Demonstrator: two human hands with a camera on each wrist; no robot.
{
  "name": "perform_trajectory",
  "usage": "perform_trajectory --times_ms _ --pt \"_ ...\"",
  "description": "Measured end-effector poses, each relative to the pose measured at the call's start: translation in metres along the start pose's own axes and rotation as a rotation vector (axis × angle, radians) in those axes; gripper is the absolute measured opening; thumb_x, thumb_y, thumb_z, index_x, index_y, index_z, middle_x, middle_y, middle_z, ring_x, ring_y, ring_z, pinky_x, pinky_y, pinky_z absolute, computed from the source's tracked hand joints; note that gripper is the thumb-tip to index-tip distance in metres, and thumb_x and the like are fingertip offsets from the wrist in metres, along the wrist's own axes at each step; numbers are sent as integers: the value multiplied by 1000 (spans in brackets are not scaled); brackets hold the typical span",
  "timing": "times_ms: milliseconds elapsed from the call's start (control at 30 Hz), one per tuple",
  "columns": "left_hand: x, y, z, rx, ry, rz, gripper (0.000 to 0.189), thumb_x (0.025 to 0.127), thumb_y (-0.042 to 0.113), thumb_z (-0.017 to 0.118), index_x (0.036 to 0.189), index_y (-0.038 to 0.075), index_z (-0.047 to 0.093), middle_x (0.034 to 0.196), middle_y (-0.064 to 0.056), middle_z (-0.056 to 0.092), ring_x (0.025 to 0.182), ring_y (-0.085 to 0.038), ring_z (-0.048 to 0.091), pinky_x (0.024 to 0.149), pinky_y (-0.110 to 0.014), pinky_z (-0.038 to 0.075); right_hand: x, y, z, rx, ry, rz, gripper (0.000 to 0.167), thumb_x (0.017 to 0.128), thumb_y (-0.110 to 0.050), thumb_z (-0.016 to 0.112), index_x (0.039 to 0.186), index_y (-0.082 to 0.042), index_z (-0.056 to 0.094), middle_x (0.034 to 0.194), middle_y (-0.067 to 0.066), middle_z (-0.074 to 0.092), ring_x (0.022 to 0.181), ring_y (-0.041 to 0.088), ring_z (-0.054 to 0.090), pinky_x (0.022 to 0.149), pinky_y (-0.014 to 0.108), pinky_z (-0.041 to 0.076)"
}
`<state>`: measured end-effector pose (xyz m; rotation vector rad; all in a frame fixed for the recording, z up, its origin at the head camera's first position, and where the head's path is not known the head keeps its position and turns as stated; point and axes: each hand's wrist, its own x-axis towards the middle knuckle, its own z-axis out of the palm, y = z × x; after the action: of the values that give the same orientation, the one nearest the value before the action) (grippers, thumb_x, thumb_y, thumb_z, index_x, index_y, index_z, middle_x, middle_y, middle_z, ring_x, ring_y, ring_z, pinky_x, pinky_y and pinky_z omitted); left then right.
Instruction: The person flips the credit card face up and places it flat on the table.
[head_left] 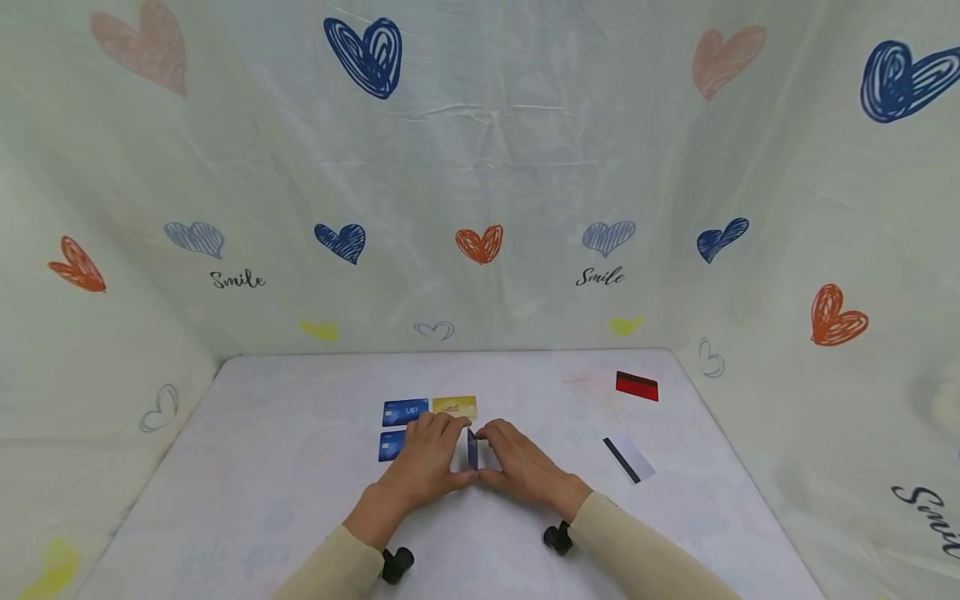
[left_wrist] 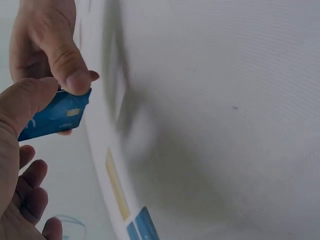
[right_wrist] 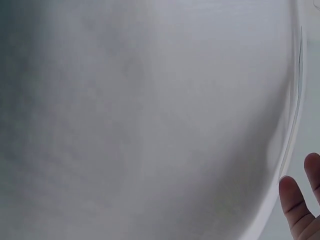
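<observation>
A blue bank card [head_left: 472, 450] stands on its edge between the two hands over the middle of the table. My left hand [head_left: 426, 457] pinches it from the left, thumb at the near edge and fingertips at the far edge. From the other side my right hand [head_left: 525, 462] holds the same card between thumb and fingers. The left wrist view shows the front of the blue card [left_wrist: 60, 115] with its gold chip. Only some fingertips [right_wrist: 295, 205] of the right hand show in the right wrist view, and the card is out of sight there.
Left of the hands lie a blue VIP card [head_left: 401, 412], a gold card [head_left: 455, 403] and another blue card [head_left: 391, 446], partly covered by the left hand. A red card [head_left: 637, 388] and a white card with a black stripe [head_left: 637, 454] lie at the right.
</observation>
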<state>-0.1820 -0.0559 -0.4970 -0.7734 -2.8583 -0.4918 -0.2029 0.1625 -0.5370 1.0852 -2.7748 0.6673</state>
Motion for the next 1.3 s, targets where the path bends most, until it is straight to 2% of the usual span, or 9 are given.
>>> perform_trajectory --times_ms 100,267,433,567,633,733,833,933,1300 --pt "-1 -3 3 -13 -7 5 74 84 46 89 140 9 59 124 -6 62 113 -26 49 100 -48 44 0 -1 0 36 4 9 50 97 -29 78 137 -8 55 132 3 58 112 15 61 97 31 55" --pt "-1 -7 6 -53 -32 11 65 88 43 86 140 11 61 127 -3 62 117 -23 47 107 -48 43 1 -2 -1 88 -14 28 51 98 -30 78 139 -10 53 137 1 56 114 15 63 99 31 55" --pt "1 -9 7 -110 -23 15 63 87 43 87 138 14 63 130 -1 63 119 -23 47 109 -50 43 1 -3 -4 74 7 6 51 97 -31 79 135 -8 54 134 3 57 112 15 63 97 31 55" --pt "1 -8 11 -121 0 -43 66 85 43 89 137 13 61 134 -4 64 125 -26 49 113 -52 42 1 -1 -5 48 37 4 58 92 -36 84 135 -8 55 133 2 58 110 14 63 96 31 56" --pt "0 -8 13 -96 18 -89 67 83 40 90 136 11 60 134 -7 65 125 -28 50 114 -53 41 1 -1 -5 13 54 11 62 91 -41 85 136 -10 55 132 1 58 110 13 62 97 32 55" --pt "-1 -9 16 -7 52 -134 68 80 38 91 133 9 60 130 -10 68 121 -30 52 108 -53 43 1 -1 -6 -81 103 -2 66 88 -44 85 136 -10 55 133 3 58 115 17 60 98 37 52" --pt "-1 -11 18 86 69 -139 67 79 37 92 132 9 61 126 -12 68 116 -32 53 101 -52 44 1 -2 -9 -211 167 -41 70 86 -46 86 136 -9 55 133 6 57 120 21 56 97 39 49" --pt "-1 -11 19 124 63 -140 69 79 36 93 134 9 62 126 -13 67 118 -33 52 100 -52 43 2 -4 -12 -295 192 -66 70 86 -46 85 137 -8 55 134 7 57 121 22 55 96 38 48" --pt "-4 -9 25 170 57 -101 68 78 33 93 133 7 64 125 -13 67 115 -33 53 96 -52 45 4 -2 -15 -474 91 -83 62 90 -51 79 133 -10 61 129 3 62 114 19 57 94 35 48"
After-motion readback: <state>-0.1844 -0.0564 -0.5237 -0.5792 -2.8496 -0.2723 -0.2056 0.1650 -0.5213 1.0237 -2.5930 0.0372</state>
